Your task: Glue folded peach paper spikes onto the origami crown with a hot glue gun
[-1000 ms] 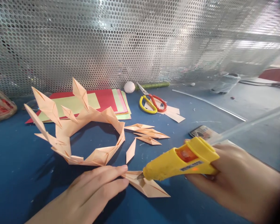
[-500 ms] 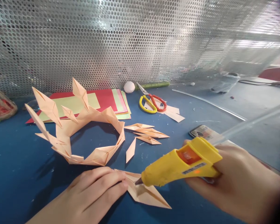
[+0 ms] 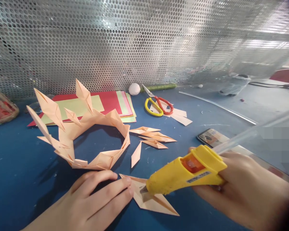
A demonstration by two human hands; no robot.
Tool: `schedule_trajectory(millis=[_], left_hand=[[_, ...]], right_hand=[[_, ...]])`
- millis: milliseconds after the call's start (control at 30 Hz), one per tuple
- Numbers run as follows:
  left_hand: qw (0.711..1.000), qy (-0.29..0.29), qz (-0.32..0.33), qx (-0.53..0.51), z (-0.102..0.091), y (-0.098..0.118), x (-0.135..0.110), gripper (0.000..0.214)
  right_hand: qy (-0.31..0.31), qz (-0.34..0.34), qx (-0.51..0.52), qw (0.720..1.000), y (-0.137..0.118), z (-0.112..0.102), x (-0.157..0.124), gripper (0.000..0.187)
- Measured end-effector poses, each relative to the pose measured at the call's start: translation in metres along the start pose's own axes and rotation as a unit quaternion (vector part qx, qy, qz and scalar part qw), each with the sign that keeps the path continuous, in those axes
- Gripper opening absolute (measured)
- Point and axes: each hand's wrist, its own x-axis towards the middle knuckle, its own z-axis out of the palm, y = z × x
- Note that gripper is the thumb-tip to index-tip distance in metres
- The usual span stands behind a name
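My right hand (image 3: 240,189) is closed round a yellow hot glue gun (image 3: 185,171) with a clear glue stick (image 3: 255,131) sticking out of its back. The nozzle touches a folded peach paper piece (image 3: 151,200) lying on the blue table (image 3: 19,166). My left hand (image 3: 91,202) lies flat, fingers stretched out, with the fingertips pressing the left end of that piece. Just beyond my left hand stands a peach paper crown (image 3: 86,134) made of folded spikes.
Several loose folded peach pieces (image 3: 151,138) lie right of the crown. Coloured paper sheets (image 3: 106,104), yellow and red scissors (image 3: 159,104), a white ball (image 3: 134,89) and a green roll (image 3: 159,87) sit by the perforated metal screen (image 3: 144,38). A phone (image 3: 210,137) lies behind the gun.
The glue gun's nozzle has slid a little along the folded piece. My left fingers have shifted slightly on its left end, and the piece has turned a bit.
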Motion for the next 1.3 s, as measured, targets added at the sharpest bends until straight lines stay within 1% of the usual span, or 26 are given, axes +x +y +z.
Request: schedule_trajectory(millis=[100,333,533,700,867,1000,1100,1167,1300], left_hand=[[1.0,-0.006,0.001,0.001,0.0006,-0.0005,-0.0011,0.041],[1.0,0.008,-0.011,-0.008,0.0024,0.0006,-0.002,0.043],[1.0,-0.019,0.007,0.013,0.0002,-0.0021,-0.0031,0.049],[1.0,-0.011,0.005,-0.007,-0.0019,-0.0029,-0.0014,0.042],[1.0,-0.02,0.012,0.01,-0.0035,-0.0032,-0.0012,0.04],[1.0,-0.01,0.004,-0.006,-0.0016,-0.0029,-0.0032,0.043],[1.0,-0.018,0.006,-0.01,-0.0017,-0.0031,-0.0039,0.048],[1.0,-0.027,0.008,-0.006,-0.0022,-0.0034,-0.0042,0.048],[1.0,-0.02,0.008,0.0,-0.0016,-0.0028,-0.0043,0.045]], right_hand=[[0.002,-0.005,-0.006,1.0,0.0004,-0.0009,0.0001,0.018],[-0.004,-0.013,0.017,1.0,0.0019,-0.0048,-0.004,0.018],[0.011,-0.039,-0.028,0.999,0.0007,-0.0015,-0.0046,0.019],[-0.004,-0.032,-0.067,0.997,0.0009,-0.003,-0.0069,0.021],[0.012,-0.048,-0.067,0.997,0.0011,-0.006,-0.0078,0.02],[0.003,-0.067,-0.061,0.996,-0.0031,-0.0054,-0.0051,0.023],[0.007,-0.081,-0.085,0.993,-0.0041,-0.0051,-0.0024,0.024],[0.015,-0.081,-0.1,0.992,-0.0033,-0.0059,-0.0013,0.024],[0.027,-0.083,-0.109,0.99,-0.0013,-0.0076,-0.0021,0.022]])
